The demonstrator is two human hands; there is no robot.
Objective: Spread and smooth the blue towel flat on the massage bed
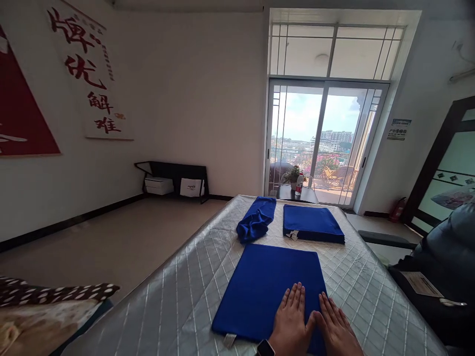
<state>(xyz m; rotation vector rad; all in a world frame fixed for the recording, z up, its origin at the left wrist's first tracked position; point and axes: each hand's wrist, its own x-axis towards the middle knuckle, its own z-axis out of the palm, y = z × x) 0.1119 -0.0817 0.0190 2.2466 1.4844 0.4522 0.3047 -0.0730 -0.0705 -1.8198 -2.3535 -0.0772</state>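
Observation:
A flat blue cloth (270, 277) lies spread on the table in front of me, with a small white tag (229, 339) at its near left corner. My left hand (293, 319) rests flat on its right part, fingers stretched out and pointing away. Beside it, my right hand (336, 321) lies flat along the cloth's right edge, and the two thumbs meet. Behind the cloth are a stack of folded blue cloths (312, 222) with white tags and a crumpled blue cloth (256, 222) to its left.
A quilted silvery cover (166, 291) lies over the table. Past its far end, a small table (284, 193) holds a bottle (299, 184) and a potted plant (293, 174). A dark seat (445, 257) stands at the right, and patterned fabric (48, 311) lies at the left.

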